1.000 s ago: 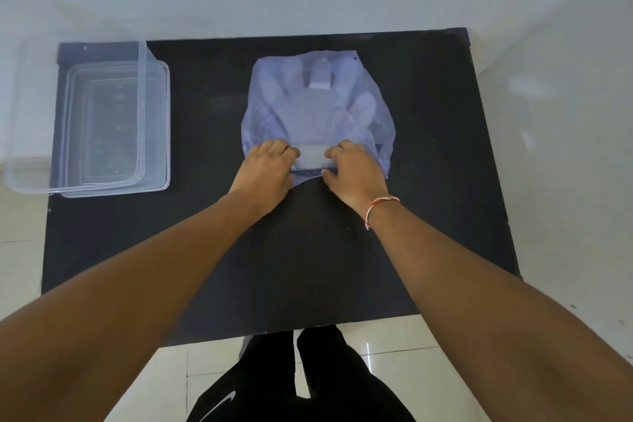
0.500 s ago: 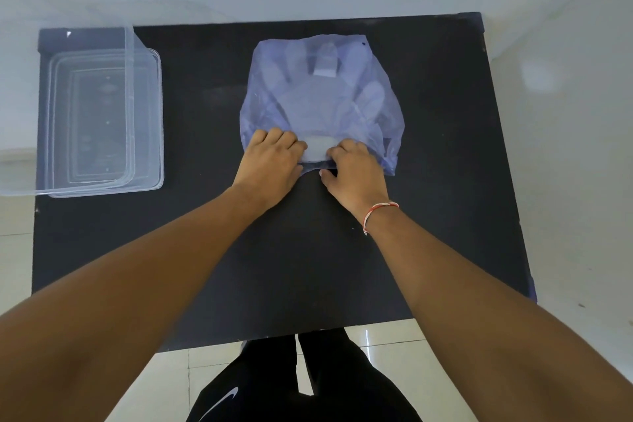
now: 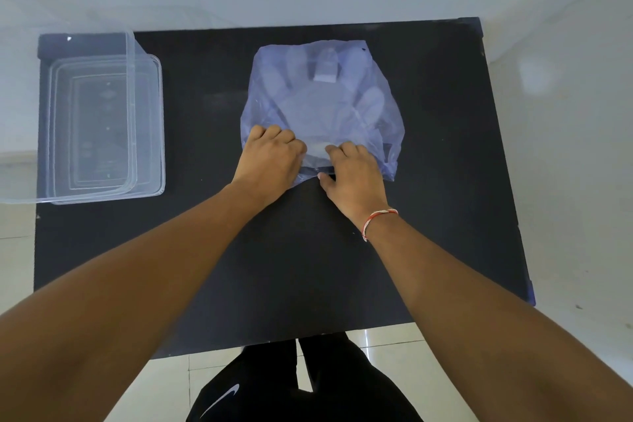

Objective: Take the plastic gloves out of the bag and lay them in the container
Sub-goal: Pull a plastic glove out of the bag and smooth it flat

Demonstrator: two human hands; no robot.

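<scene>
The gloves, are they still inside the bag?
Inside. The gloves show through the see-through bag, finger shapes and all; the container holds none.

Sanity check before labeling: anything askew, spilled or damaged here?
Nothing stands out. The bag lies flat on the black table, gloves still inside, both hands at its near edge. The clear container sits upright, far left.

The fingertips of both hands, left (image 3: 270, 156) and right (image 3: 352, 169), are hidden in the bag (image 3: 322, 106). Its film blurs the gloves (image 3: 308, 103). The container (image 3: 102, 127) runs off the left edge.
</scene>
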